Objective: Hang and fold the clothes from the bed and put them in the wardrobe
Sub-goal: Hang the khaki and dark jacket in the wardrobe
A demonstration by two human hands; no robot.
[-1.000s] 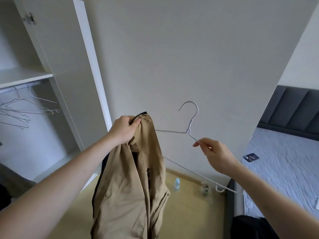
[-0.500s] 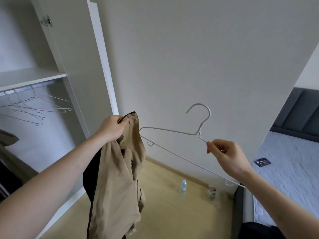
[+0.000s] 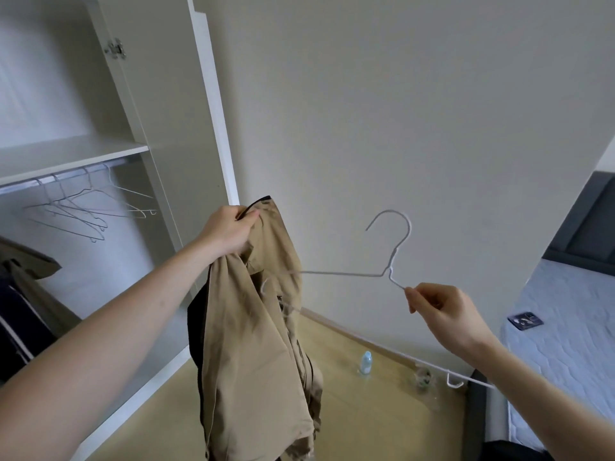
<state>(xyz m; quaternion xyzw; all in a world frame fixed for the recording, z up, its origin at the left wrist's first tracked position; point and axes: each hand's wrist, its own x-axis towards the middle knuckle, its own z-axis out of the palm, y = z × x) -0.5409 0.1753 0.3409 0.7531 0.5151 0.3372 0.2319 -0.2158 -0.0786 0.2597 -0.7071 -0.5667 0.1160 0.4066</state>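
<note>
My left hand [image 3: 229, 229] grips the top of the tan jacket [image 3: 256, 344], with my fingers curled round its dark edge. The jacket hangs down below that hand, over the floor [image 3: 366, 414]. My right hand [image 3: 442, 311] pinches the thin white hanger [image 3: 391, 272] just under its hook. Half a second ago the far tip of the hanger was beside the jacket. Now that tip has slid inside the jacket, under my left hand. The wardrobe [image 3: 139, 151] is past my left hand, with spare hangers [image 3: 90, 207] on its rail. The bed [image 3: 572, 321] is past my right hand, and a small dark thing [image 3: 525, 319] lies on it.
</note>
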